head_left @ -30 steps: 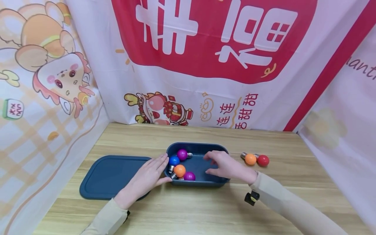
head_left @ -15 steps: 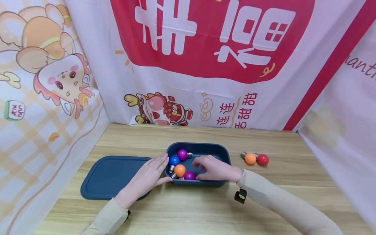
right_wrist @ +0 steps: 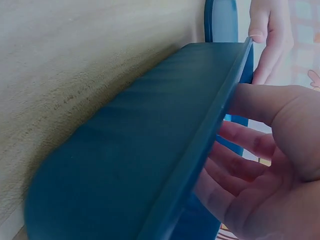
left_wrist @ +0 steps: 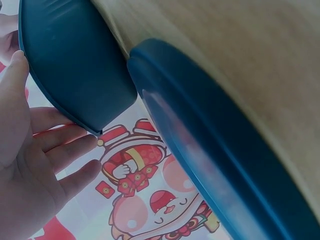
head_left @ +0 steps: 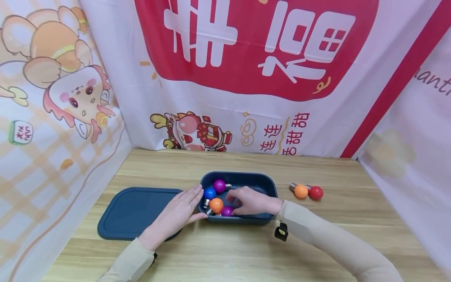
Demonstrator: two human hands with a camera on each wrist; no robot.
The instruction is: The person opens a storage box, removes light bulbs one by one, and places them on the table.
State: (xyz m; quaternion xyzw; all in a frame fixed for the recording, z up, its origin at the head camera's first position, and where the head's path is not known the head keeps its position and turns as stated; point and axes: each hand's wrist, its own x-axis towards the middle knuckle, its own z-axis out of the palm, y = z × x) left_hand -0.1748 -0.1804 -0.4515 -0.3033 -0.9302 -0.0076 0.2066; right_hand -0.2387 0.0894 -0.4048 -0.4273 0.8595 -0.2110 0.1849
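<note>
While the left hand (head_left: 177,213) lay along the box (head_left: 243,221), the right hand (head_left: 251,201) dipped in beside a purple bulb (head_left: 227,211)

As the left hand rested against the box's left end, its fingers were straight and its thumb lay by the near corner. The right hand's fingers curved loosely inside, a gap between them and the thumb; the thumb was at the purple bulb's edge, though whether it touched could not be told.

That bulb lay at the box's near wall, just beside an orange bulb (head_left: 216,205). A blue bulb (head_left: 210,193) and another purple one (head_left: 219,186) lay behind. Right of the box, a second orange bulb (head_left: 301,191) and a red bulb (head_left: 316,192) sat together on the table (head_left: 246,250); a lid (head_left: 130,213) lay to its left.
</note>
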